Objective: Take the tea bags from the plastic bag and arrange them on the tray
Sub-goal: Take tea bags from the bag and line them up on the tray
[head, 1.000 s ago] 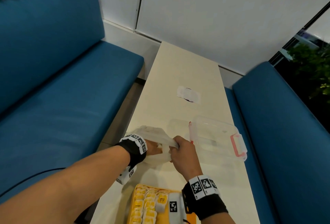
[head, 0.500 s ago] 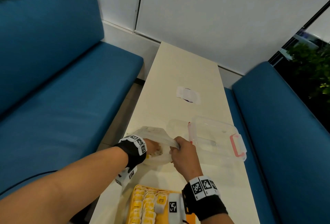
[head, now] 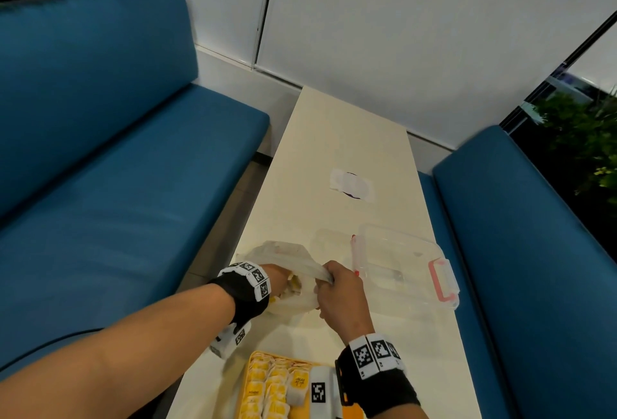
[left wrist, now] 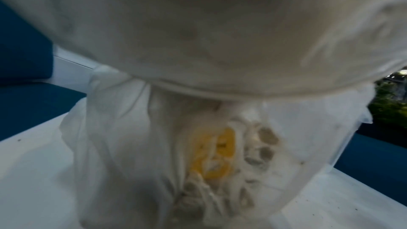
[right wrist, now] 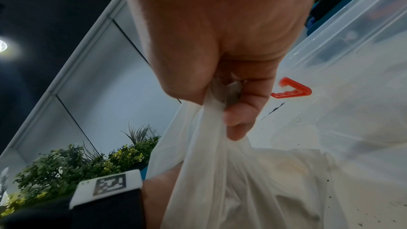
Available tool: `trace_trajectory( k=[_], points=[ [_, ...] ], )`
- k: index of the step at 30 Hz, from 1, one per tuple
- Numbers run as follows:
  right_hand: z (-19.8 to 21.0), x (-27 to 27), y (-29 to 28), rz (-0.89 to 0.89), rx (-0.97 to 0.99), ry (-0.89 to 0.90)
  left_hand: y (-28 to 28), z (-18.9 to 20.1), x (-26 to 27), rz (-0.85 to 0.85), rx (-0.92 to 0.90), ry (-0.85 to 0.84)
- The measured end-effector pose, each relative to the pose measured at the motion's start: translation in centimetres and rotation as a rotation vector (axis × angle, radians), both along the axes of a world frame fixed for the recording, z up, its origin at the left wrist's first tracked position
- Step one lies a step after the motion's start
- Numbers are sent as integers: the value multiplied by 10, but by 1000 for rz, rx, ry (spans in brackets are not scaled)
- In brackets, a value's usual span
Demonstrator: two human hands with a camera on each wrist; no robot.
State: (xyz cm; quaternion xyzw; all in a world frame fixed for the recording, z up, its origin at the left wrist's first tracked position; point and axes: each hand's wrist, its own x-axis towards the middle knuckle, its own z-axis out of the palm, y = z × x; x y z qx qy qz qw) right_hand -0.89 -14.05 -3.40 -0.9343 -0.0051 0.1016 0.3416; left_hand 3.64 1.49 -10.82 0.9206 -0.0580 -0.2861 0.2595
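Observation:
A thin white plastic bag (head: 287,251) lies on the table just beyond a yellow tray (head: 354,413). Several tea bags with yellow tags (head: 267,388) are lined up on the tray. My left hand (head: 283,280) reaches into the bag's mouth, and its fingers are hidden by the plastic. More tea bags (head: 295,285) show at that hand. In the left wrist view the bag (left wrist: 123,128) drapes over the camera, and a bunch of tea bags (left wrist: 218,149) shows through it. My right hand (head: 329,281) grips the bag's rim; the right wrist view shows its fingers (right wrist: 240,116) curled round the gathered plastic (right wrist: 220,171).
A clear plastic box (head: 400,268) with a pink clip (head: 444,280) stands right of the bag, touching distance from my right hand. A white sticker (head: 350,183) lies farther up the narrow cream table (head: 334,138). Blue sofas (head: 117,185) flank both long sides.
My left hand has shifted slightly inside the bag, and yellow tea bags now show at the bag's mouth. My right hand keeps its grip on the rim.

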Motion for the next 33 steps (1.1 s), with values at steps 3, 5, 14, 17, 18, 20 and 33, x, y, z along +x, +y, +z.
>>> trace_trajectory(
  k=[3, 5, 14, 17, 18, 20, 33],
  points=[
    [6, 1, -2, -40, 31, 13, -2, 11, 3, -92, 54, -60],
    [10, 3, -4, -74, 50, 9, -3, 22, 3, -150, 112, -113],
    [11, 10, -12, -146, 129, -3, 31, 51, -37, 84, -347, -551],
    [11, 7, -13, -138, 142, -8, 37, 60, -62, 389, -722, -542],
    [12, 5, -14, -134, 133, -3, 38, 62, -70, 461, -795, -501],
    [11, 3, -16, -122, 113, 3, 37, 63, -82, 576, -914, -430],
    [46, -88, -19, 264, 322, -169, 19, 57, -151, 1027, -1674, 324]
  ],
)
